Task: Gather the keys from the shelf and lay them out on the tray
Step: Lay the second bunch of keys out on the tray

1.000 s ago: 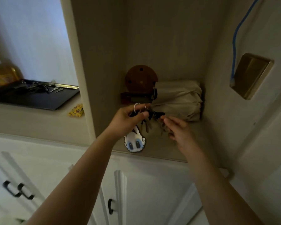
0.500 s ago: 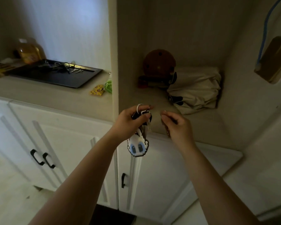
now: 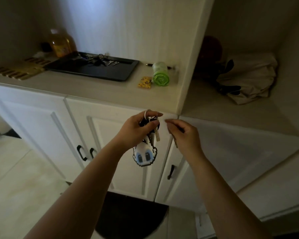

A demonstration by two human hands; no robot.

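My left hand (image 3: 135, 131) is shut on a bunch of keys (image 3: 154, 130) with metal rings at the top and a white pixel-style charm (image 3: 144, 155) dangling below. My right hand (image 3: 185, 133) is closed close beside it, and a single key (image 3: 175, 143) hangs from under its fingers. Both hands are in front of the white cabinet, just below the counter edge. The black tray (image 3: 110, 73) lies on the counter at the upper left, with several keys (image 3: 100, 60) lying at its far side. The shelf nook (image 3: 231, 111) is at the right.
On the counter by the tray are a green roll (image 3: 160, 75), a yellow tag (image 3: 144, 82), a bottle of yellow liquid (image 3: 60, 43) and a slatted wooden mat (image 3: 21, 69). A beige bag (image 3: 250, 78) and a brown round object (image 3: 211, 50) sit in the nook. Cabinet doors with black handles (image 3: 81, 152) are below.
Both hands have come back out of the shelf nook with the keys and dropped below the counter edge. The view has swung left, bringing the tray closer to the middle.
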